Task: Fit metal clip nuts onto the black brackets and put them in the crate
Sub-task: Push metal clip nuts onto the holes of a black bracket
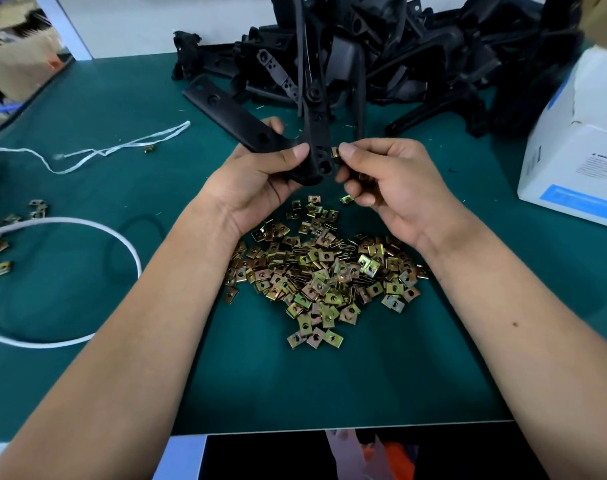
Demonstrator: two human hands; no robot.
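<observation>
Left hand point(260, 178) curled around black bracket point(316, 147), held above table point(87, 109) centre. Right hand point(385, 178) at 3 o'clock of bracket, thumb and forefinger pinching brass-coloured clip nut point(334, 153) against bracket edge. Bracket: flat arm with holes angled toward 10 o'clock. Loose clip nut pile point(323, 271) at 6 o'clock, bracket heap point(381, 50) at 12 o'clock.

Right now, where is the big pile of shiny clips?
The clip pile lies on the green mat in the middle of the head view, between the two forearms, just below the left hand and right hand.
</observation>
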